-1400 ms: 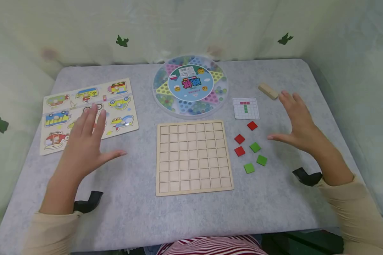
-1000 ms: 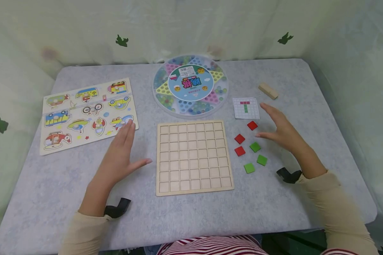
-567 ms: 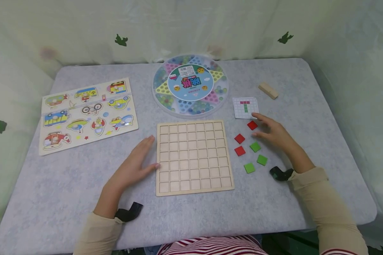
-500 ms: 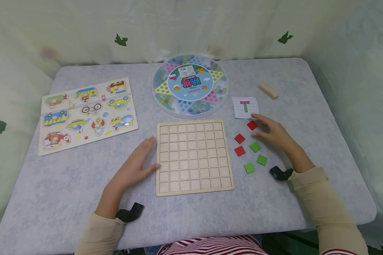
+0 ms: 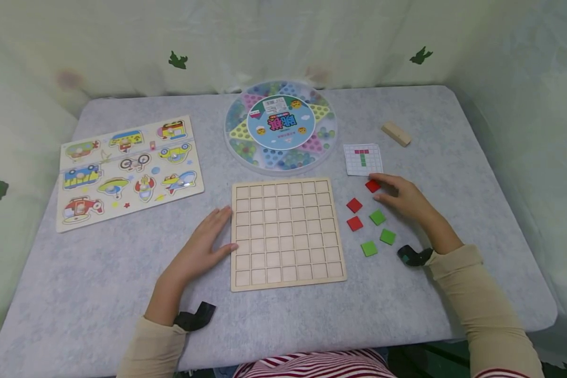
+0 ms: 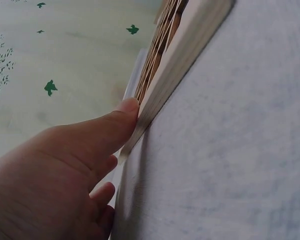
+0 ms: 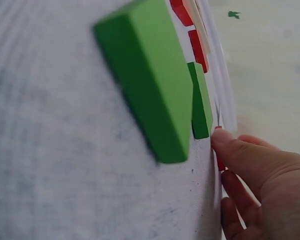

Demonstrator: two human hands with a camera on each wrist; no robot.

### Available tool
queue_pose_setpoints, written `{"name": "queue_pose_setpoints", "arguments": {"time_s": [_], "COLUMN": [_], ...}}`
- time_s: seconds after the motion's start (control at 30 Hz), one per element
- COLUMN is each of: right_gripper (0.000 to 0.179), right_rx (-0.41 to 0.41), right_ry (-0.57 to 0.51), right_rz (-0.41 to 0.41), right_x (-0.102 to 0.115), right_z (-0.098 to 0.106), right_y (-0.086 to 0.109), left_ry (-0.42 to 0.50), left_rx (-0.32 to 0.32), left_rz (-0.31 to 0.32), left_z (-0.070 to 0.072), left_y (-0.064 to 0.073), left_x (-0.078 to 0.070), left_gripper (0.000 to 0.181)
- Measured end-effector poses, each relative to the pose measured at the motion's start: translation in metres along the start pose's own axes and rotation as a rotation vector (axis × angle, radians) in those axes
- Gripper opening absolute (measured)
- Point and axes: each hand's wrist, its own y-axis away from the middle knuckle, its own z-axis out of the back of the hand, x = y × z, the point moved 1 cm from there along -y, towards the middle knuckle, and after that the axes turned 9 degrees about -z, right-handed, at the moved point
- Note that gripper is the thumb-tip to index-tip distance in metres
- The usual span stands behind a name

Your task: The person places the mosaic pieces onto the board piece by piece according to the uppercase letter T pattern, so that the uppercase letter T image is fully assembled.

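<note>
Looking down at a wide, pale desk [image 5: 302, 328]. On it, over to the left, a puzzle [image 5: 129, 170], plus a round game [image 5: 281, 128] at the far side. No real change in either, so probably just background here.

In the middle, the board [image 5: 288, 231], same spot as a second ago but with company now: left hand [image 5: 200, 247] in from above the puzzle and down at its left edge. Thumb touching the rim, other fingers stretched out alongside, no pinch. Would guess a steadying touch.

Bigger news on the right: right hand [image 5: 403, 198] in from way out near the block [image 5: 396, 134] and down to the tiles. Thumb and forefinger spread either side of the top red tile [image 5: 372, 186], just below the card [image 5: 363, 160] with its red-and-green T. Can't tell from either view about actual contact, but wouldn't call it a pinch.

Smallest last: that tile flat on the desk between thumb and forefinger, two more red tiles [image 5: 354, 205] and three green tiles [image 5: 377, 217] close by, all right of the board. From hovering wide to one hand per item, so pretty much at the starting line, with all six tiles off the board.
</note>
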Motion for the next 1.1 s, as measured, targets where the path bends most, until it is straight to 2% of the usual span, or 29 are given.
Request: {"name": "queue_pose_setpoints", "arguments": {"time_s": [0.17,0.47,0.63,0.77,0.93,1.1], "right_gripper": [0.049,0.04,0.036,0.037,0.039,0.038], "right_rx": [-0.005,-0.062,-0.08,-0.085,-0.133,-0.236], "right_ry": [0.002,0.053,0.111,0.113,0.071,0.004], "right_rz": [-0.004,0.03,-0.021,-0.037,0.05,0.257], "right_x": [-0.001,0.001,0.003,0.006,0.027,0.069], "right_z": [-0.001,0.001,0.002,0.004,0.009,0.006], "right_y": [-0.001,0.001,0.002,0.003,0.007,0.008], "left_ry": [0.011,0.025,0.009,-0.009,-0.025,-0.025], "left_rx": [0.001,0.01,0.001,-0.018,-0.028,-0.02], "left_rz": [-0.006,-0.002,-0.014,-0.045,-0.059,-0.051], "left_z": [-0.001,0.0,0.0,-0.001,-0.001,0.0], "left_y": [0.001,0.001,0.001,0.0,-0.001,-0.001], "left_x": [0.001,-0.001,0.001,0.003,0.002,0.002], "left_gripper": [0.074,0.071,0.07,0.07,0.07,0.07]}}
